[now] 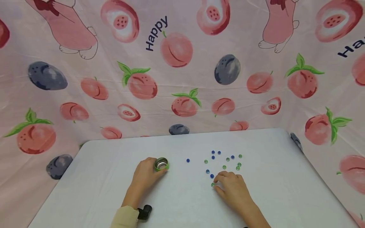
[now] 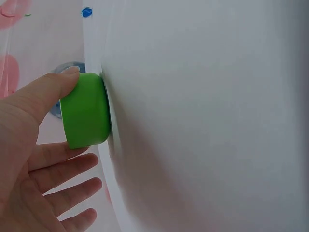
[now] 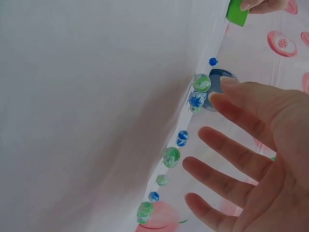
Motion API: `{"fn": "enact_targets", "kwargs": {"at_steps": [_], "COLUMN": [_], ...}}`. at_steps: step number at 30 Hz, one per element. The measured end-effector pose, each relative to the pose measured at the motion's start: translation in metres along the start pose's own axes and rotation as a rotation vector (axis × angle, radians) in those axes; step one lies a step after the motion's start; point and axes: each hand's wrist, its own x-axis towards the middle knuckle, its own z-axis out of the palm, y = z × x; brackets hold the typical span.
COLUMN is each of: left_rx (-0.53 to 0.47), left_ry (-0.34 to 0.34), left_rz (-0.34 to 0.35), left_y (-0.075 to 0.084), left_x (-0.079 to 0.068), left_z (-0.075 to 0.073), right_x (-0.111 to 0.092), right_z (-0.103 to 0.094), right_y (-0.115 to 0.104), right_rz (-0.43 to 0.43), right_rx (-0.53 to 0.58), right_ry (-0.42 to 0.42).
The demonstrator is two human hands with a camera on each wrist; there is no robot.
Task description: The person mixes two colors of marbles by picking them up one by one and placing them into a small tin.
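A small round green cup (image 2: pixel 86 112) with a bare metal inside stands on the white table, left of the middle in the head view. My left hand (image 1: pixel 146 173) pinches it between thumb and index finger, the other fingers loosely spread. On the right, my right hand (image 1: pixel 233 189) hovers low over the table, thumb and index finger parted around a green marble (image 1: pixel 213 185). In the right wrist view a small gap separates those fingertips from the green marble (image 3: pixel 201 82). A blue marble (image 1: pixel 212 176) lies just beyond it.
Several green and blue glass marbles lie scattered beyond my right hand, among them a green marble (image 1: pixel 224 167) and a blue marble (image 1: pixel 232 157). One blue marble (image 1: pixel 188 160) sits apart, nearer the cup. Fruit-printed cloth (image 1: pixel 159 120) hangs behind the white table (image 1: pixel 182 202).
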Motion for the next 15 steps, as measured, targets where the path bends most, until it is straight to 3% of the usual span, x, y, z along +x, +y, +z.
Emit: {"fn": "enact_targets", "kwargs": {"at_steps": [15], "left_rx": [-0.001], "left_ry": [-0.006], "left_rz": [0.017], "left_y": [0.0111], "left_x": [-0.0022], "left_z": [0.0058], "right_x": [0.0007], "right_z": [0.0024], "right_y": [-0.003], "right_rz": [-0.024], "right_rx": [-0.055], "right_ry": [-0.017]}}
